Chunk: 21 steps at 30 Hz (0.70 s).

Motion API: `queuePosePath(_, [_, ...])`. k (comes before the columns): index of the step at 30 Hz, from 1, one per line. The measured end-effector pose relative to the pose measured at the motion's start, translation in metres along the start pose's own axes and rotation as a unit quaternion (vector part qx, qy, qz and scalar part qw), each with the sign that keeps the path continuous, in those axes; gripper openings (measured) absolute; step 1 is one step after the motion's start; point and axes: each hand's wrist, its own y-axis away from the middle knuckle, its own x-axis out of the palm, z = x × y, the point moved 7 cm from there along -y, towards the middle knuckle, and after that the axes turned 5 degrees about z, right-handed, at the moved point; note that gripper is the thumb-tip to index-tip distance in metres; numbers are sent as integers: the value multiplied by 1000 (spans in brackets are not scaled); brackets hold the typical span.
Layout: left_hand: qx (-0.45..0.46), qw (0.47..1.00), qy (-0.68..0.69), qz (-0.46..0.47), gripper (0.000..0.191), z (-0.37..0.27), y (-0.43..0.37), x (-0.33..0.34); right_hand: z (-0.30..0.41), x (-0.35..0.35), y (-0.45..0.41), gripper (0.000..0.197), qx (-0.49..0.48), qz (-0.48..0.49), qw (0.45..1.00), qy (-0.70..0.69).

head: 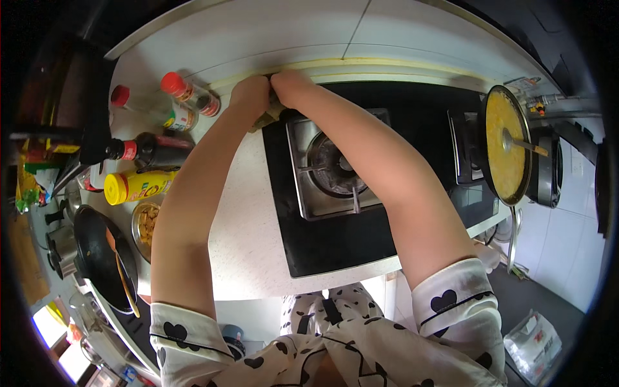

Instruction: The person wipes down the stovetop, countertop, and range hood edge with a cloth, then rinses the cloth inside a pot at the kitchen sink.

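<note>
Both arms stretch to the back of the counter, where a brownish, crumpled cloth shows below and between the hands. My left hand is closed on its left side, and my right hand grips it from the right. The fingers are mostly hidden, and so is much of the cloth. It lies at the back left corner of a black glass gas hob, close to the wall. Beneath my right forearm is the left burner, with a square steel drip tray and no pan on it.
A pan of yellow food with a spoon stands over the right burner, handle past the front edge. Left are red-capped jars, a dark sauce bottle, a yellow container, a bowl of brown pieces and a wok.
</note>
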Motion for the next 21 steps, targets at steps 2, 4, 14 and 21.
queuePosePath(2, [27, 1000, -5, -2, 21, -17, -6, 2, -17, 0, 2, 17, -1, 2, 1000, 8])
queuePosePath(4, [55, 998, -8, 2, 20, -39, -10, 2, -34, -3, 10, 17, 1, 10, 1000, 14])
queuePosePath(14, [202, 973, -36, 107, 25, -158, -58, 16, -153, -7, 57, 21, 71, 23, 997, -14])
queuePosePath(21, [251, 966, -9, 53, 34, -259, -69, 25, -224, -19, 118, 19, 158, -28, 985, 69])
